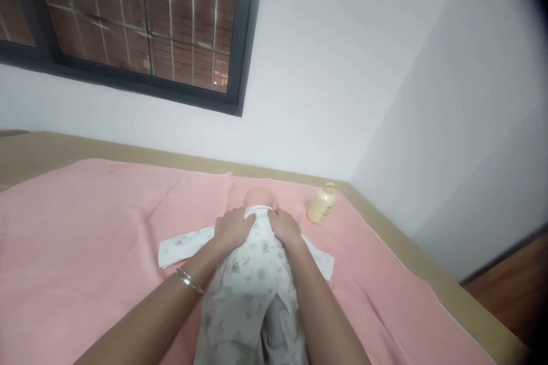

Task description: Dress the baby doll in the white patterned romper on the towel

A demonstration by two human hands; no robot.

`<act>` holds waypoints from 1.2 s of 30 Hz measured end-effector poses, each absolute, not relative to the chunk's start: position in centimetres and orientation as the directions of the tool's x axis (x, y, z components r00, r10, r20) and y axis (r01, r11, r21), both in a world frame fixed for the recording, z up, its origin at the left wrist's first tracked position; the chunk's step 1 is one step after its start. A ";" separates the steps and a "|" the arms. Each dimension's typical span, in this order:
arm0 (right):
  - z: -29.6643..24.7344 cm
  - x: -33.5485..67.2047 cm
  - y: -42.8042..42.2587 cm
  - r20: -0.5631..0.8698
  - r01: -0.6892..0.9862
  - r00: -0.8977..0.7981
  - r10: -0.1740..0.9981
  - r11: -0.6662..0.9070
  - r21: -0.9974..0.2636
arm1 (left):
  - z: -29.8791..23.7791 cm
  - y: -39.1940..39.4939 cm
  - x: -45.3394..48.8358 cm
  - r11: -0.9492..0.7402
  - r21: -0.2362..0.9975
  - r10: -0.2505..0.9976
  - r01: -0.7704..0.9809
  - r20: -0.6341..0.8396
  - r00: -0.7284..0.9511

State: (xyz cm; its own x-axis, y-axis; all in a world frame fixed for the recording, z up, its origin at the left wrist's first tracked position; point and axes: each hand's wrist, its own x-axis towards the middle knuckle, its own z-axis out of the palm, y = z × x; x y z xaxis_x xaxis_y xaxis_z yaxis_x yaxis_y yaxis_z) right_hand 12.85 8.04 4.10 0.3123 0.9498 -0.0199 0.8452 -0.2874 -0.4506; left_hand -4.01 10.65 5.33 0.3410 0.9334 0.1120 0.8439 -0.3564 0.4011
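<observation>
A doll (258, 195) is lying on a pink blanket (94, 251), its rounded head pointing toward the blanket's far edge and its body stretching toward the near edge. A white garment (257, 262) with a small green print is covering the body below the head, and its two sleeves are spreading out sideways over the blanket. Its lower part is parting on the right, where a greyish fold is showing.

The left hand (233, 231) is resting over the left shoulder of the garment, its fingers curling outward and down while the thumb is lying on the cloth below the collar. The right hand (285, 228) is matching it on the other side, its fingers bending close together near the collar. Both hands are having hold of the garment at the shoulders, though their undersides are hiding how tightly the fingers are closing. A silvery bracelet (189, 279) is circling the left wrist.

A pale yellow pump bottle (321, 205) is standing on the blanket just inside its far right corner, apart from the right hand. Beyond the blanket's edges, a tan surface (38, 154) is showing. A dark-framed window (141, 23) is filling the upper left of the white wall (334, 68).
</observation>
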 end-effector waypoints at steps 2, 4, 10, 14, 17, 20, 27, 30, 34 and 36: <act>4.1 12.8 8.0 -0.029 0.847 0.312 0.950 -0.291 -0.445 | 5.4 10.6 -4.0 -0.352 0.403 0.935 0.845 0.107 0.338; 4.1 12.8 8.1 -0.033 0.844 0.314 0.949 -0.295 -0.448 | 5.4 10.6 -4.0 -0.354 0.407 0.934 0.842 0.110 0.339; 4.2 12.8 8.0 -0.014 0.833 0.324 0.946 -0.292 -0.469 | 5.3 10.4 -4.1 -0.357 0.424 0.932 0.832 0.108 0.345; 4.3 12.8 8.0 -0.013 0.827 0.330 0.944 -0.296 -0.478 | 5.3 10.5 -4.1 -0.364 0.422 0.930 0.830 0.122 0.346; 4.3 12.7 8.0 -0.014 0.826 0.334 0.943 -0.300 -0.478 | 5.2 10.6 -4.1 -0.358 0.424 0.932 0.832 0.114 0.343; 4.4 12.7 7.9 -0.010 0.829 0.333 0.943 -0.297 -0.475 | 5.2 10.6 -4.0 -0.356 0.421 0.933 0.834 0.110 0.343; 4.5 12.7 7.8 -0.019 0.838 0.309 0.951 -0.282 -0.468 | 5.3 10.6 -4.0 -0.346 0.417 0.936 0.841 0.094 0.338; 4.5 12.7 7.8 -0.012 0.833 0.299 0.954 -0.267 -0.484 | 5.3 10.7 -4.0 -0.348 0.416 0.936 0.840 0.097 0.340; 4.5 12.7 7.7 -0.010 0.830 0.285 0.958 -0.252 -0.497 | 5.2 10.7 -4.0 -0.355 0.421 0.933 0.835 0.105 0.344; 4.5 12.7 7.6 -0.015 0.827 0.286 0.958 -0.255 -0.502 | 5.3 10.7 -4.0 -0.352 0.424 0.934 0.835 0.099 0.343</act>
